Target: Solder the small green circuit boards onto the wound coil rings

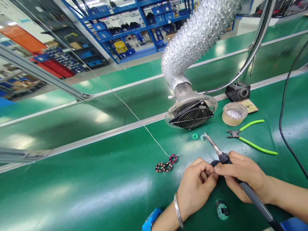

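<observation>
My right hand is closed around a soldering iron, whose metal tip points up and left over the green mat. Close beside it, my left hand pinches a small dark round part, mostly hidden by the fingers; the right fingertips touch it too. Below the hands lies a round green circuit board with a black piece on it. Two small round boards, a green one and a paler one, lie near the iron's tip. Several ring-shaped copper coils sit left of my left hand.
A fume extractor fan hangs on a silver duct. To the right are a tub of metal bits, a black iron stand and green-handled cutters. Thin wire runs down to the coils; a black cable hangs right.
</observation>
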`<control>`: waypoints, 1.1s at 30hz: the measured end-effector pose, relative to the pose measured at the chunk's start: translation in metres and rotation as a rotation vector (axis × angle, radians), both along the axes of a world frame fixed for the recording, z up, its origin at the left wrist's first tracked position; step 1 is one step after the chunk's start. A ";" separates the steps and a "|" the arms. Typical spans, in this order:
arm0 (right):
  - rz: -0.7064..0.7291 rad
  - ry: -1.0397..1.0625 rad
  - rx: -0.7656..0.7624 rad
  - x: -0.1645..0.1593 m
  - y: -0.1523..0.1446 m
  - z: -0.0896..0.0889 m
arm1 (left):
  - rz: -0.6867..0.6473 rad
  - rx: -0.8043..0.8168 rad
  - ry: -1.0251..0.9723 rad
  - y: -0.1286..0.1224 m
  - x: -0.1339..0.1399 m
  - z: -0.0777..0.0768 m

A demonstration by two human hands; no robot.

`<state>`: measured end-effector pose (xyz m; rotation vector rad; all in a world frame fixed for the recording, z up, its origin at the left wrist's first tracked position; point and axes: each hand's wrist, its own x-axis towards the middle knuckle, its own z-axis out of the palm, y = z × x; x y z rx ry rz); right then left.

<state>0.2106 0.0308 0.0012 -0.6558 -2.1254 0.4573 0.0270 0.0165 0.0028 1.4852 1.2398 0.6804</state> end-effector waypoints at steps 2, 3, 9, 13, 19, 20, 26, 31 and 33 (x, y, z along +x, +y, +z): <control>0.025 -0.011 0.015 0.000 0.000 0.001 | 0.008 -0.011 -0.011 0.001 0.000 0.000; 0.030 -0.014 0.014 0.000 0.000 0.001 | 0.008 -0.015 -0.009 0.001 0.000 0.000; 0.042 -0.040 -0.036 0.001 0.000 -0.001 | 0.001 0.017 0.026 -0.001 -0.004 0.002; 0.038 -0.026 -0.057 0.003 0.000 0.005 | -0.004 0.024 0.054 -0.002 -0.004 0.002; -0.089 0.011 -0.039 0.016 -0.013 0.028 | 0.010 0.017 0.074 0.000 -0.002 0.003; -0.107 0.011 -0.041 0.018 -0.017 0.032 | 0.013 0.009 0.075 0.000 -0.002 0.003; -0.116 -0.080 -0.154 0.023 -0.030 0.044 | 0.010 -0.020 0.075 -0.001 -0.002 0.003; -0.113 -0.092 -0.167 0.018 -0.029 0.046 | 0.015 -0.006 0.083 -0.001 -0.002 0.003; -0.115 -0.081 -0.169 0.017 -0.029 0.047 | 0.014 -0.006 0.084 -0.001 -0.002 0.003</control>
